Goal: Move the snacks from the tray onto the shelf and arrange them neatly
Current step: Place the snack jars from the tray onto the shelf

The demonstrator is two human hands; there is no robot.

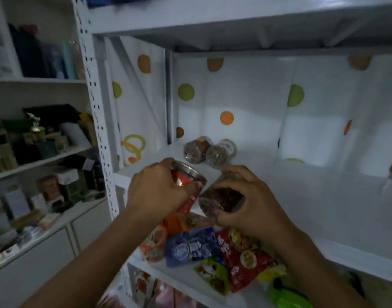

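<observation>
Red canister [187, 177] clasped in my left hand [157, 190], clear jar [221, 197] in my right hand [253, 196], at the shelf [313, 207] front edge; probably rigid, slick, best held mid-body.

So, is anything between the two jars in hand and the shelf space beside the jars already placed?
Nothing visible. The red-labelled jar and clear jar are held just before the shelf; its board is bare up to the two placed jars at the back.

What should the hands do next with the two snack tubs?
Probably set the clear plastic jar of reddish snacks, gripped by the right hand, beside the two clear jars lying on the white shelf. The red cylindrical can in the left hand could follow.
</observation>
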